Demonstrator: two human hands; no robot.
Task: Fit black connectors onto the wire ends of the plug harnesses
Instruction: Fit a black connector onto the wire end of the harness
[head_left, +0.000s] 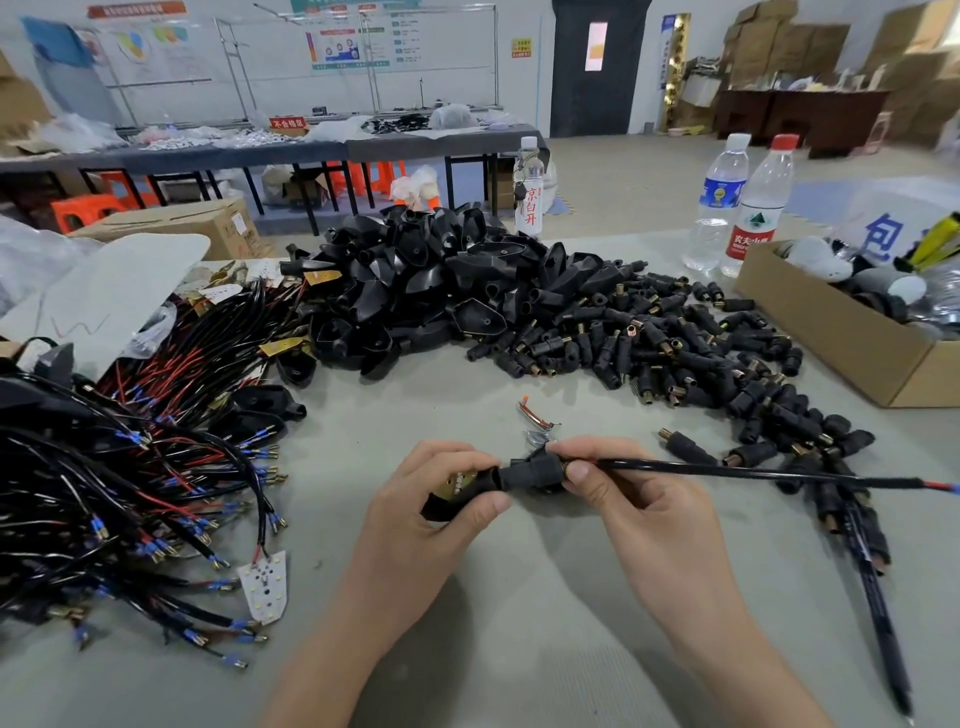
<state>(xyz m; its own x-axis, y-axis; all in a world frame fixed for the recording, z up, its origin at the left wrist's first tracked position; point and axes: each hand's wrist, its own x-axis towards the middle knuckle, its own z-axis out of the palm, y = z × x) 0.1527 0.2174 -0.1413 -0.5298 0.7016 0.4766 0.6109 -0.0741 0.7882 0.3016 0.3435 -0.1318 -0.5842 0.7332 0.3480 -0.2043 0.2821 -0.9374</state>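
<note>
Hands meet at the 6 o'clock side of the grey table (519, 597), just below the middle of your view. Your left hand (441, 499) has its fingers and thumb curled round a black plug shell (441, 506) with a brass plate on its face. Your right hand (639, 499) pinches the far end of the black connector (530, 470) between thumb and forefinger, where the cable (727, 470) comes out. The connector is a short, matte black barrel with a stubby side branch, touching the shell on its left. The cable runs off toward 3 o'clock and ends in a red lead with a blue tip at the edge of view. Loose connectors of the same kind, many showing brass or copper sleeves, lie in a heap (649, 338) from 1 to 3 o'clock. At 12 o'clock is a mound of black shells (426, 280). At 9 o'clock a tangle of harnesses (156, 441) spreads out, black and red wires with blue-collared terminals, and a small white LED board (265, 584) lies at its edge. More cabled pieces (872, 597) lie at 4 o'clock. As for writing, the bottle (527, 182) at 12 o'clock carries red characters, the lower two reading 白开. The red-capped bottle (758, 208) at 2 o'clock has a red label reading 农夫山. Beside it stands a blue-labelled bottle (719, 202), its print too small to read. Behind the cardboard box (831, 332) a white sign (883, 234) shows a blue 包, and a red sign (288, 123) on the far bench begins 不合格.
</note>
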